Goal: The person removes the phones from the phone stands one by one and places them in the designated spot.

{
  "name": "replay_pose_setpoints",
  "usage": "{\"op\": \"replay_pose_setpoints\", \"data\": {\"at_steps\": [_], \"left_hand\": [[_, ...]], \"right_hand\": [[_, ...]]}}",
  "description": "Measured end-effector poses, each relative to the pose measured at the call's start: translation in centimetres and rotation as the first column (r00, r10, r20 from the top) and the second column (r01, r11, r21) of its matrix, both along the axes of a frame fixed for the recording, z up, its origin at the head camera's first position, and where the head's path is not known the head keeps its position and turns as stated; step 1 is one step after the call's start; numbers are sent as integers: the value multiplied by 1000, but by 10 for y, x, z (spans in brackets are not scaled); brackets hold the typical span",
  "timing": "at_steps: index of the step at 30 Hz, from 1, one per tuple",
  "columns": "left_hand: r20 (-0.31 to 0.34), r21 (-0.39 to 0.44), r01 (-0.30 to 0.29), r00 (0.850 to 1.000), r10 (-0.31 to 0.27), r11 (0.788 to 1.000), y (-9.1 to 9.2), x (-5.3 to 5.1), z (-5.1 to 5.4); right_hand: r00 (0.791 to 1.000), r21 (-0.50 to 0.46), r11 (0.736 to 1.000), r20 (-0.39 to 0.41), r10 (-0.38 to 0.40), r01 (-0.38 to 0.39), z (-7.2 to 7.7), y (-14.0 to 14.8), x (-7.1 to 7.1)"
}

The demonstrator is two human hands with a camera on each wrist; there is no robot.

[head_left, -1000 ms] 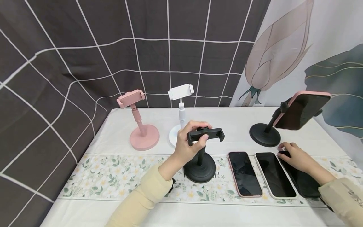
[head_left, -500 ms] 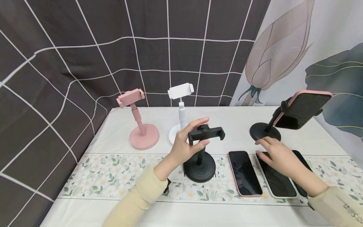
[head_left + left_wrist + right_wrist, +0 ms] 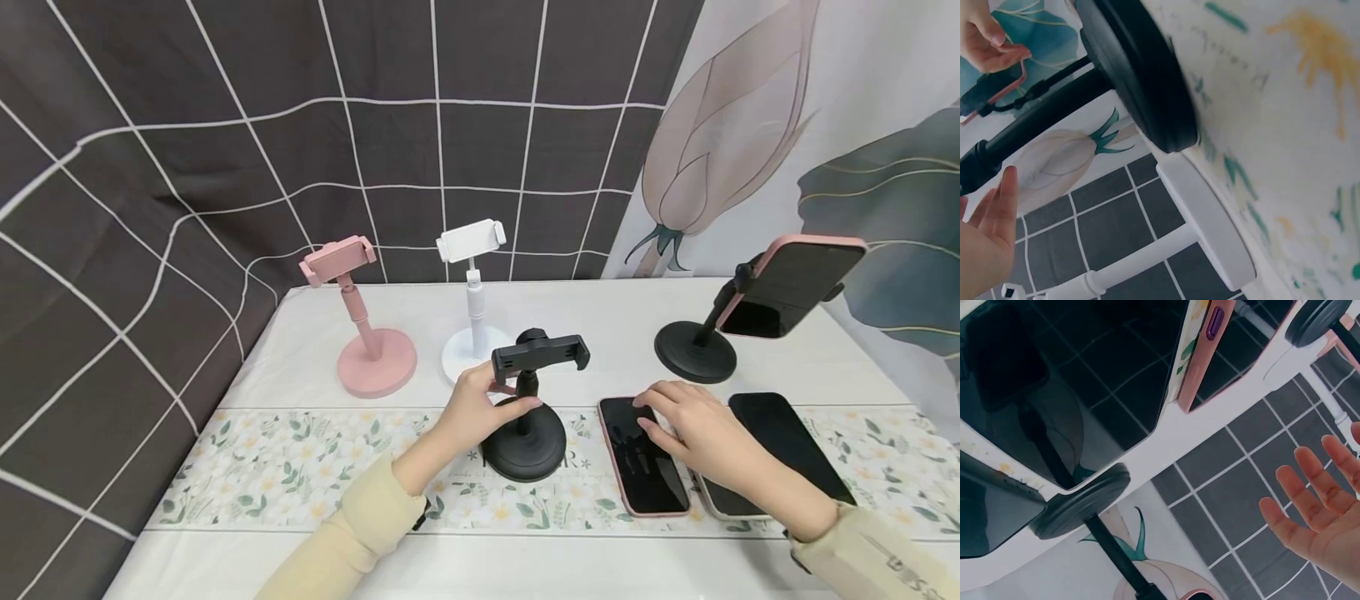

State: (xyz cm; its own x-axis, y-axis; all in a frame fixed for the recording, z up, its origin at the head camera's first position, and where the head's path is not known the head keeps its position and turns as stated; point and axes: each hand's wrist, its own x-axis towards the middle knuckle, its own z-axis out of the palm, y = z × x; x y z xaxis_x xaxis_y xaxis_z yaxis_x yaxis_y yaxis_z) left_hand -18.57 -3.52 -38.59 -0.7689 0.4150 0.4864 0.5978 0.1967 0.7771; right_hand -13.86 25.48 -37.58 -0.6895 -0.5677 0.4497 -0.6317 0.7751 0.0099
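Observation:
In the head view my left hand point(image 3: 472, 408) is beside the stem of the nearer black phone stand point(image 3: 523, 454), thumb in front and fingers behind. Its fingers look fairly straight in the left wrist view, close to the stem point(image 3: 1041, 112); contact is unclear. The stand's clamp is vacant. My right hand point(image 3: 705, 429) hovers with spread fingers by the pink-edged phone point(image 3: 645, 479), which lies screen up. Under that wrist lies a pale-edged phone point(image 3: 727, 500), partly covered. To its right is a black phone point(image 3: 787, 442). The right wrist view shows the fingers point(image 3: 1304, 506) holding nothing.
At the back left stand a pink phone stand point(image 3: 377, 367) and a white phone stand point(image 3: 474, 343), both with vacant clamps. Back right, another black stand point(image 3: 695, 358) holds a pink-edged phone point(image 3: 795, 287) at a tilt. A dark gridded cloth point(image 3: 390, 158) hangs behind the table.
My left hand has gone down from the black stand's clamp to its stem. My right hand has left the black phone and moved left, past the pale-edged phone, to the pink-edged one.

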Motion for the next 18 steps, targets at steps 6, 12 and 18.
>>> {"op": "replay_pose_setpoints", "data": {"at_steps": [6, 12, 18], "left_hand": [[52, -29, -14, 999, 15, 999, 0, 2, -7], [52, -43, -21, 998, 23, 999, 0, 0, -5], [53, -28, 5, 999, -4, 1000, 3, -3, 3]], "right_hand": [[993, 88, 989, -25, 119, -116, -9, -13, 3], [975, 141, 967, -39, 220, -212, -16, -29, 2], [966, 186, 950, -20, 257, -249, -15, -35, 4]]}}
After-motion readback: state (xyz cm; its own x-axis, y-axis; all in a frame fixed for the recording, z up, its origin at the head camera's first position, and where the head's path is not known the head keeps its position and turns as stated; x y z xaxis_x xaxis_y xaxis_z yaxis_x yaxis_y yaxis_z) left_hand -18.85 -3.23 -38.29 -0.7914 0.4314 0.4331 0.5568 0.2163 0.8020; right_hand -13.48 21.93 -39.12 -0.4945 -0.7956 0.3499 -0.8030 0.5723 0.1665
